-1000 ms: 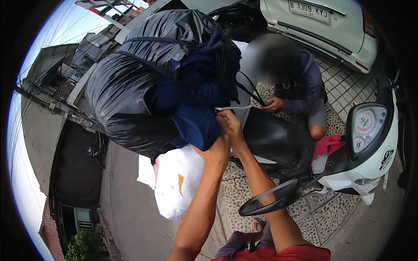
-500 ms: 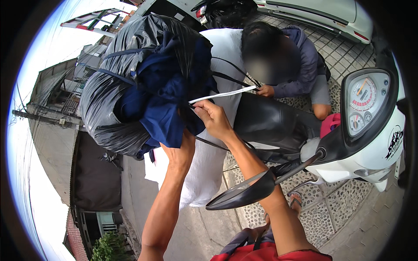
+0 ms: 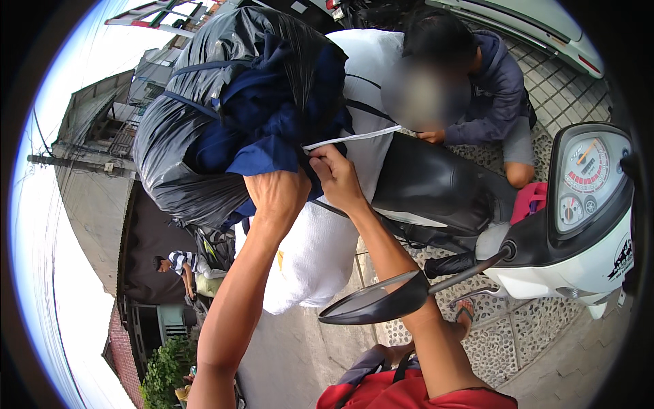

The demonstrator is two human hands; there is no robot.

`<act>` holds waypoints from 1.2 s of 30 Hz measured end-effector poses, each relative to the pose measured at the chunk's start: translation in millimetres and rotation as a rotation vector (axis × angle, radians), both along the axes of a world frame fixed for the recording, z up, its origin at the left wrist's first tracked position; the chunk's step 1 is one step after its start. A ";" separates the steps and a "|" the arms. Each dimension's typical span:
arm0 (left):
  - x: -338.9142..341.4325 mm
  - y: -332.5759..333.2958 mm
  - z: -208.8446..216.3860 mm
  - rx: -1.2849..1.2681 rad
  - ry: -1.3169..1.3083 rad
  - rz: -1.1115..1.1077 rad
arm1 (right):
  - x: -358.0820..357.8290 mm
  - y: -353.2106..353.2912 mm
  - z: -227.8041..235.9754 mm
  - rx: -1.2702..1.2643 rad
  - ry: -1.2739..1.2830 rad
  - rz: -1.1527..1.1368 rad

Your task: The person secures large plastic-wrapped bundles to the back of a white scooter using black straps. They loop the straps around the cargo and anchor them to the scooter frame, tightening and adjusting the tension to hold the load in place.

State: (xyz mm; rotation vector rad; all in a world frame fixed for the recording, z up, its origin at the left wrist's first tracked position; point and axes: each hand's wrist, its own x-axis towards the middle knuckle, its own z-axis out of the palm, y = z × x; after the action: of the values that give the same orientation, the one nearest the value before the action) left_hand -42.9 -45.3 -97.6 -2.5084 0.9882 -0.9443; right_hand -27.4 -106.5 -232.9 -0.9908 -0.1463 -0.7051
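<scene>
My left hand (image 3: 278,194) presses into the navy cloth (image 3: 266,157), its fingers curled and partly hidden by the folds. The cloth bulges from a torn black plastic bag (image 3: 177,143) crossed by dark straps (image 3: 187,103). Beside it, my right hand (image 3: 339,178) is closed in a pinch at the left end of a flat white strap (image 3: 354,136); the fingertips are partly hidden. That strap runs taut to the right, toward a crouching co-worker's hand (image 3: 432,136). Under the black bag lies a large white sack (image 3: 310,262), across the motorbike behind its black seat (image 3: 429,180).
A mirror (image 3: 375,296) juts across my right forearm. To the right is the white scooter's front (image 3: 572,259) with its dial panel (image 3: 582,174). The co-worker in a dark hoodie (image 3: 501,85) crouches beyond the seat. Another person in a striped shirt (image 3: 182,262) is at the far left.
My view has shifted slightly. My left hand has moved up and over the navy cloth, closer to my right hand. A person in a striped shirt has come into view at the left.
</scene>
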 end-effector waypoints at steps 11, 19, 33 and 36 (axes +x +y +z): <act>2.3 -17.8 11.2 -0.014 0.399 0.401 | -10.6 3.5 7.4 0.218 0.005 0.188; 27.6 -2.0 -3.1 -0.195 0.436 0.315 | -13.4 -3.3 9.8 0.324 0.004 0.300; 11.2 0.3 32.4 -0.740 1.110 0.353 | 1.7 53.4 30.8 0.725 0.173 0.195; 19.2 0.8 28.8 -0.737 1.015 0.486 | 7.4 57.9 36.1 0.807 0.252 0.252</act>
State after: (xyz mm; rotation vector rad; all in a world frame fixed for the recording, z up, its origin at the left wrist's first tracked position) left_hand -23.7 -44.5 -68.9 -3.6838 0.1049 0.2595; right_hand -20.0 -48.5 -196.9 -0.2685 0.2223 -0.3424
